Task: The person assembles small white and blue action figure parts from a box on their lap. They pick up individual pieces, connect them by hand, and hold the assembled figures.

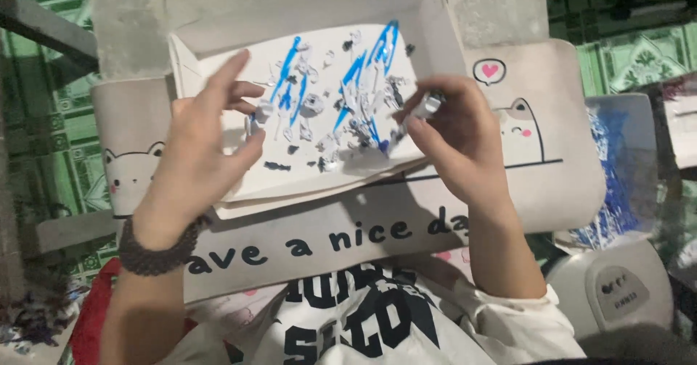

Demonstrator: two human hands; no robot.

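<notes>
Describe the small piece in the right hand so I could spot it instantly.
Start at the white shallow tray streaked with blue, resting on the lap desk. At its right edge, the right hand pinches a small silvery-grey piece at its fingertips. Unlike the scraps lying loose on the tray, it is lifted off the surface.

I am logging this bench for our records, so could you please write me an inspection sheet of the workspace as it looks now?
Surface: beige lap desk with cartoon animal drawings.
Job's things: shallow white tray with blue streaks and small grey and white scraps.
Clutter: another blue-smeared board at the right.
Hands: left hand spread over the tray's left part; right hand pinches a small grey piece.
Cables: nothing seen.
Surroundings: green patterned floor tiles; dark bead bracelet on the left wrist.
</notes>
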